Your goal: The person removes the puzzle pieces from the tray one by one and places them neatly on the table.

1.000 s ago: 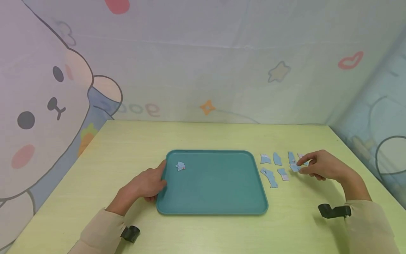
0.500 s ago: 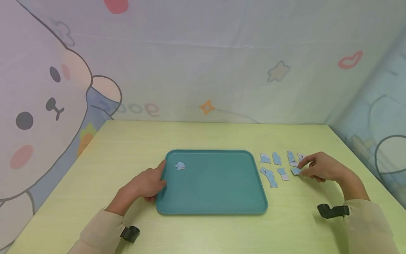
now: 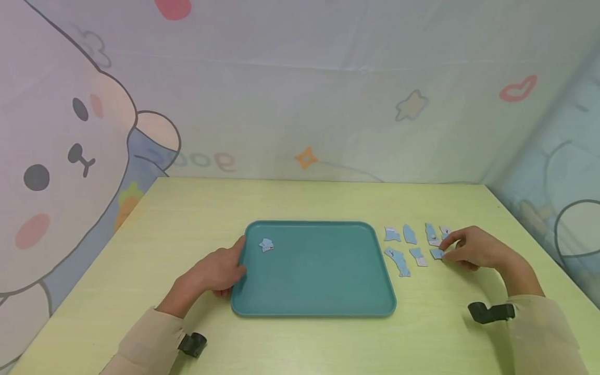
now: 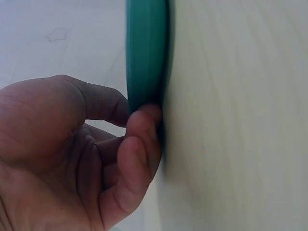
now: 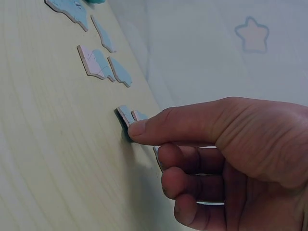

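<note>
My left hand (image 3: pixel 220 270) grips the left rim of a teal tray (image 3: pixel 319 276), the thumb over the edge. In the left wrist view, curled fingers (image 4: pixel 137 159) lie against the tray's side (image 4: pixel 147 53). At the right of the table my right hand (image 3: pixel 478 249) pinches a small light-blue puzzle piece (image 3: pixel 436 253). The right wrist view shows this puzzle piece (image 5: pixel 126 115) by the thumb tip, with a dark gap along one edge; the hand hides part of it. Inside the tray, near its far left corner, lies a small white-and-blue puzzle cluster or piece (image 3: pixel 266 245).
Several blue-and-pink puzzle pieces lie right of the tray, among them a long piece (image 3: pixel 398 261), a short piece (image 3: pixel 418 257) and a tall piece (image 3: pixel 432 234). Another piece (image 3: pixel 445 230) is partly behind the right hand. A printed cloth (image 3: pixel 328 104) hangs behind the table.
The pinched puzzle piece has come slightly toward the person and down, off the tall piece it overlapped in the view. The left hand and tray have stayed in place.
</note>
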`<state>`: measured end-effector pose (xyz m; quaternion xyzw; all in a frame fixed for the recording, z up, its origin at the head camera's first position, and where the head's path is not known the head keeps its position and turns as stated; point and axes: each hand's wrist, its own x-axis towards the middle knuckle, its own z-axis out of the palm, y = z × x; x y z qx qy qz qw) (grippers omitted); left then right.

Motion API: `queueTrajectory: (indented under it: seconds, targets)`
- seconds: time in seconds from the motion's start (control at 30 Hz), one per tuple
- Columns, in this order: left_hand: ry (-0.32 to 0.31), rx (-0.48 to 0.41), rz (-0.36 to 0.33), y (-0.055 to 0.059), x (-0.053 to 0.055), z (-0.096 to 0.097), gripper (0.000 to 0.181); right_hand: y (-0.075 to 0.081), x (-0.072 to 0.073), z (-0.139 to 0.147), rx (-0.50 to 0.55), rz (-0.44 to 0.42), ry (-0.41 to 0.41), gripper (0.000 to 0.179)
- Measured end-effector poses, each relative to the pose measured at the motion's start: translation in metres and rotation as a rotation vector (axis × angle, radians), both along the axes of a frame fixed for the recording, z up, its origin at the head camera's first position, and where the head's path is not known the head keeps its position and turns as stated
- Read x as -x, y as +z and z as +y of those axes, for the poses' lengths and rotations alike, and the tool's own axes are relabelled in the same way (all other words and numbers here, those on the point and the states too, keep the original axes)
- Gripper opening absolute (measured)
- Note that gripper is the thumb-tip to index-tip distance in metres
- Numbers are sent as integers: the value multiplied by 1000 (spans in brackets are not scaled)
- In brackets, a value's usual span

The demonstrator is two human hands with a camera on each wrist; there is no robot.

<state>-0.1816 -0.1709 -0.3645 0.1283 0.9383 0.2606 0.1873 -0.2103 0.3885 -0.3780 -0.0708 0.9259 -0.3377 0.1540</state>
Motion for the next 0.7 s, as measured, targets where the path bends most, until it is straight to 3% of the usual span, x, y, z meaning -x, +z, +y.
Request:
queueTrajectory:
  seconds: [0.7]
  targets:
    - [3,-7,-3,0,0,0,77,-2,1,2,-11,-5,-17,40]
